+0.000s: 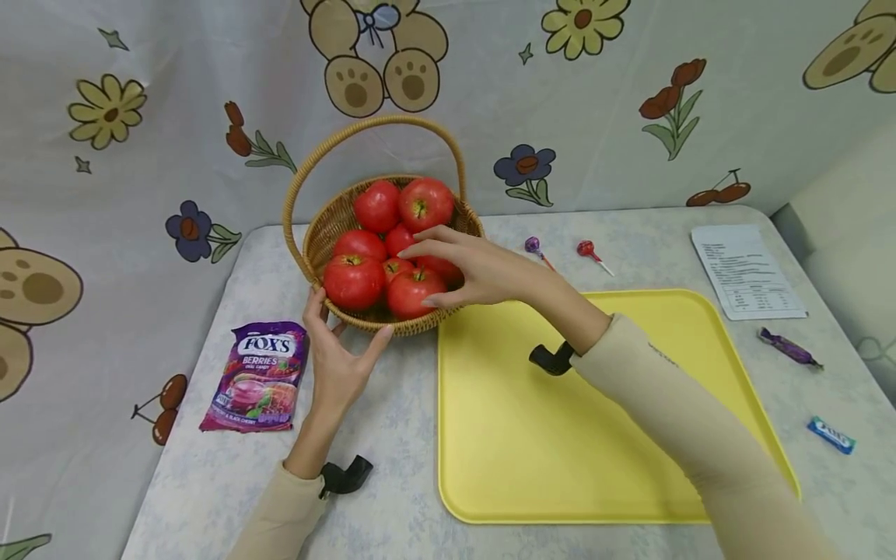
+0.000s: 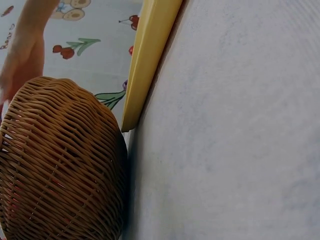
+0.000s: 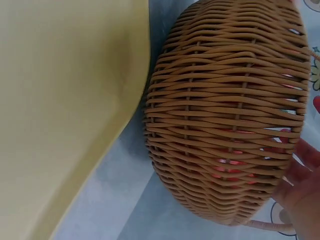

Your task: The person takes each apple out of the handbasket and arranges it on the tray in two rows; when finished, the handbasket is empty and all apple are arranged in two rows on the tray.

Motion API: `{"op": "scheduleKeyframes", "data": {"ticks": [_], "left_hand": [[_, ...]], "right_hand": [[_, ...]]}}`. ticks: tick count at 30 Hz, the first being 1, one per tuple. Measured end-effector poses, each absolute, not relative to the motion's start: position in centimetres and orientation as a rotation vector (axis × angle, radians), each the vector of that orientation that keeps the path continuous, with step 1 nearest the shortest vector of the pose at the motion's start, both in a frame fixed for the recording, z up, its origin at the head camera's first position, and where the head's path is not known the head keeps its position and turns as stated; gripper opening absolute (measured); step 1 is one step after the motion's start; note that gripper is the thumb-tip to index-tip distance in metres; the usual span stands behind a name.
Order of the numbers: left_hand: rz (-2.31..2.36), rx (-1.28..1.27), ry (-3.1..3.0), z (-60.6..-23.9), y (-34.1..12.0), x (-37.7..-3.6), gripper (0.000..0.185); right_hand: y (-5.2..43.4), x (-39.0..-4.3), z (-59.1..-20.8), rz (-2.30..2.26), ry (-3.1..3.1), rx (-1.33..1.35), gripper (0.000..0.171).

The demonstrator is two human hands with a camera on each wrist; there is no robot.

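In the head view, a wicker basket (image 1: 413,328) with a tall handle holds several red apples (image 1: 355,281). My left hand (image 1: 339,362) grips the basket at its front left rim, fingers at the side and thumb spread along the front. Over the basket's right side arches my right hand (image 1: 476,268), fingers and thumb apart above the apples; whether it touches one is unclear. The basket's woven side (image 2: 65,160) fills much of the left wrist view. In the right wrist view, the right hand's fingers (image 3: 302,172) show beyond the basket rim.
A yellow tray (image 1: 560,451) lies beside the basket, under my right forearm. Left of the basket is a purple candy bag (image 1: 259,377). Two lollipops (image 1: 586,249) lie behind the tray; a printed sheet (image 1: 749,272) and wrapped candies (image 1: 791,348) lie to the right.
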State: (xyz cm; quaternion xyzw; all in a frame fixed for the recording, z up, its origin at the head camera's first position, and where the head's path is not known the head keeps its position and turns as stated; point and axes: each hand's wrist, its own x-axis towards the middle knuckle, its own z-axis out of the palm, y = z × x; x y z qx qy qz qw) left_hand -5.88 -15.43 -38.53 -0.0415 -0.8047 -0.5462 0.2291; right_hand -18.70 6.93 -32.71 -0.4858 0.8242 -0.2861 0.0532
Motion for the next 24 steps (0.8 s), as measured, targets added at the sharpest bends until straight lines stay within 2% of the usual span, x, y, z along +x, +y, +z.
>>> {"op": "scheduleKeyframes", "data": {"ticks": [10,24], "left_hand": [[-1.502,-0.141,-2.210,-38.8,-15.4,-5.9,0.093],[-1.509,-0.126,-2.219,-38.7,-15.5,-5.9,0.095]], "right_hand": [[5.1,-21.0,-33.8,-0.810,2.287,-1.462,0.055],[4.6,-21.1,-34.2,-0.806,2.255,-1.482,0.051]]}}
